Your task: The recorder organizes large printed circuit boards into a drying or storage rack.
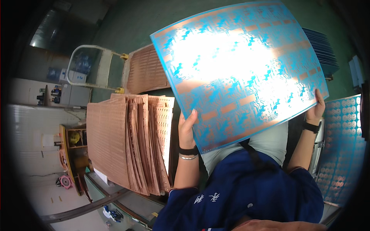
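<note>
A large copper circuit board panel (216,109) with a blue printed pattern is held up in front of me, tilted, with strong glare across its middle. My left hand (187,127) grips its near left edge, the thumb lying on the face and the other fingers hidden behind. At the near right corner my right hand (317,106) is closed on the same panel, with fingertips on the edge. Left of my left hand stands a stack of copper-coloured panels (108,138), leaning together with uneven edges.
A trolley with a pale tubular handle (86,47) carries more copper panels (146,69) at the far left. Beyond the held panel's right edge is a rack of dark blue panels (323,50). A blue panel with round copper patterns (343,146) stands at the right. A green-edged table (127,210) lies near left.
</note>
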Motion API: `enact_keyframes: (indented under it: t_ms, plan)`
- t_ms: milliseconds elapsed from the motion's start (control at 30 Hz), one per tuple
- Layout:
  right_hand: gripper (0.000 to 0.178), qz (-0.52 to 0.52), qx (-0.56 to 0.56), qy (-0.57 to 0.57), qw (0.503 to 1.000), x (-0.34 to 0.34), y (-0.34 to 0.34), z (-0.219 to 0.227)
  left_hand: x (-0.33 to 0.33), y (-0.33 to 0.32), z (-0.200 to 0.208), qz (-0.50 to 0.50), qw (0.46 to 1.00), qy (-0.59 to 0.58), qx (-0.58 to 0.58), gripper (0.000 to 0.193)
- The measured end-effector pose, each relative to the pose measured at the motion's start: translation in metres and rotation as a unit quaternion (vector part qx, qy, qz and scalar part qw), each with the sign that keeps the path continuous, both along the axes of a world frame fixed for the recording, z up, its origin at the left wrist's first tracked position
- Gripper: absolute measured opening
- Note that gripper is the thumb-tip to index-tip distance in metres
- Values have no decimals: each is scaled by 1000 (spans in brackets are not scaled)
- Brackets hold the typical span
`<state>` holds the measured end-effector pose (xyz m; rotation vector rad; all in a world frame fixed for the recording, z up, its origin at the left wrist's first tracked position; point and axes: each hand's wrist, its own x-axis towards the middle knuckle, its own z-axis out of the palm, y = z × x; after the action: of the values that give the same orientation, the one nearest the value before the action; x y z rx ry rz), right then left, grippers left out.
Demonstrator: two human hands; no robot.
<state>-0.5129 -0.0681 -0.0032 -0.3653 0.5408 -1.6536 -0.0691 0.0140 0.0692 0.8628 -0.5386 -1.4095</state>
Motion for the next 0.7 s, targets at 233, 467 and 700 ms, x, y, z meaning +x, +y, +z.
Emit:
enact_keyframes:
  t_ms: [233,467,700]
  plan:
    - [34,1,24,14,1000,-1,13,-7,-1,-10,-9,20,999,25,6,46]
    - [30,2,49,20,999,-3,14,-9,8,-11,-20,23,1000,16,8,47]
    - [30,-3,31,31,999,8,13,-3,12,-11,-22,35,999,18,12,41]
